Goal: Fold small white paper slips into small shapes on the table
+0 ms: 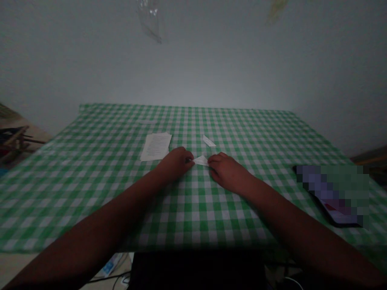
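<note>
Between my two hands is a small folded piece of white printed paper (pixel 200 160), roughly triangular, just above or on the checked cloth. My left hand (pixel 179 160) pinches its left corner between thumb and fingers. At the opposite corner, my right hand (pixel 224 170) has its fingers closed on the paper. Just beyond the hands lies another folded strip of printed paper (pixel 209 141), slanted on the cloth. A stack of printed paper sheets (pixel 156 146) rests beyond my left wrist, its edges slightly uneven.
A green and white checked tablecloth (pixel 193 209) covers the table. At the right lies a dark-edged device (pixel 332 201), its face partly pixelated. The wall (pixel 217 60) rises behind the table's far edge. Cables (pixel 113 277) hang or lie below the front edge at left.
</note>
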